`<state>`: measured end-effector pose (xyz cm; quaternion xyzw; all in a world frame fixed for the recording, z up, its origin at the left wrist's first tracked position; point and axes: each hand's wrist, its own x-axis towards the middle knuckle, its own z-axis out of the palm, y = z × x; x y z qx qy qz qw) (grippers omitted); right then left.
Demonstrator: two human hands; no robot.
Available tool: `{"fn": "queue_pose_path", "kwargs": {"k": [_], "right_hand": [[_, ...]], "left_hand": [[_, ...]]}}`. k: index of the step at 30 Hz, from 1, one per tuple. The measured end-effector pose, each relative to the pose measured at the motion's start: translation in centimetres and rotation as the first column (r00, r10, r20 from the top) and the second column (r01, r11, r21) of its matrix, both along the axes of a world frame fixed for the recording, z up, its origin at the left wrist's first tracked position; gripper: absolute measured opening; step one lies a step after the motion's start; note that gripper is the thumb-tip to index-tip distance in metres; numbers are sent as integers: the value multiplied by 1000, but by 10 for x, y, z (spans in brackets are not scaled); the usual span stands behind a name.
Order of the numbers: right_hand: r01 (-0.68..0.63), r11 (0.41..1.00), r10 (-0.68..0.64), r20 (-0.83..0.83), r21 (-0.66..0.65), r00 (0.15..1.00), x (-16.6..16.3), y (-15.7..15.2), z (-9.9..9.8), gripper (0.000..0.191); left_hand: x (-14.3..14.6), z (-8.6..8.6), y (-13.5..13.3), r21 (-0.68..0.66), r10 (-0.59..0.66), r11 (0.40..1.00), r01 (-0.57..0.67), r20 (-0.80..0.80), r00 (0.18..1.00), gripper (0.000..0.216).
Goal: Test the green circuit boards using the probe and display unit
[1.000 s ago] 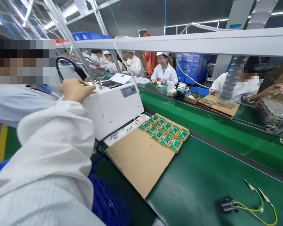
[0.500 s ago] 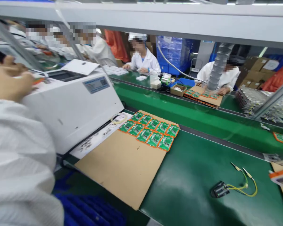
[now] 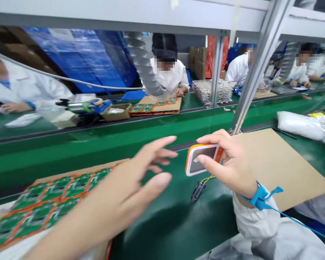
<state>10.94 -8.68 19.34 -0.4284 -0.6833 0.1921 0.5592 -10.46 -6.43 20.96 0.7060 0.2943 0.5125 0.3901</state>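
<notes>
My right hand (image 3: 230, 159) pinches a small orange-cased device (image 3: 207, 153) with a white bezel and grey screen, thumb on the front and fingers on the top and back. A blue strap (image 3: 260, 198) rings the right wrist. My left hand (image 3: 146, 169) reaches in beside the device, fingers spread, holding nothing and apart from it. Below the device a black battery holder (image 3: 197, 191) with yellow wires lies on the green bench (image 3: 162, 224); part of its wiring is hidden. Under my left forearm are rows of green circuit boards (image 3: 38, 215) with orange edges, partly covered.
To the right lies a bare cardboard sheet (image 3: 281, 162), with a white bag (image 3: 300, 124) behind it. A metal post (image 3: 256, 68) rises at the bench's back edge. Across the green divider (image 3: 103, 131), co-workers in white sit by a stack of metal parts (image 3: 203, 92).
The view has swung right. My left hand, earlier at the white machine with a dark object by its fingers, is now empty near the device. My right hand has come into view holding the device.
</notes>
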Motion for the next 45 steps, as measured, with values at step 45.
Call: {"fn": "queue_pose_path", "kwargs": {"k": [45], "right_hand": [[436,835,-527,264,334,808,1,-5,2,9]], "left_hand": [[91,-22,-1,-274,-15,962,9,-21,1000,60]]}}
